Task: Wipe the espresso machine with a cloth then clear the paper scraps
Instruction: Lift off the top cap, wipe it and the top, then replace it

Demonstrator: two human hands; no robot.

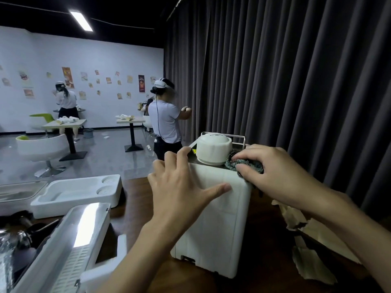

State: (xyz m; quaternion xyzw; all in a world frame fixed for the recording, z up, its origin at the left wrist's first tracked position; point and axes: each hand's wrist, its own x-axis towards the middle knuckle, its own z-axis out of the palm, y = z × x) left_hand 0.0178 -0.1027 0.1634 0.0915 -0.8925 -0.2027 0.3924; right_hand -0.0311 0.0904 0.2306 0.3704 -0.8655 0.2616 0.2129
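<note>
Left hand (179, 187) lies open on the espresso machine (213, 225). Right hand (281, 176) clutches the dark cloth (232, 161), mostly hiding it; paper scraps (311, 265) lie right

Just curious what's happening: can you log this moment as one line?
stage: wiping | right hand: presses cloth on espresso machine top | left hand: steadies machine | paper scraps: not cleared

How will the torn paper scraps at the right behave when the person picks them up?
The paper scraps look thin and ragged, so probably light and floppy. Their torn edges suggest that they may rip further. They lie flat on the table, so pinching an edge probably works best.
</note>
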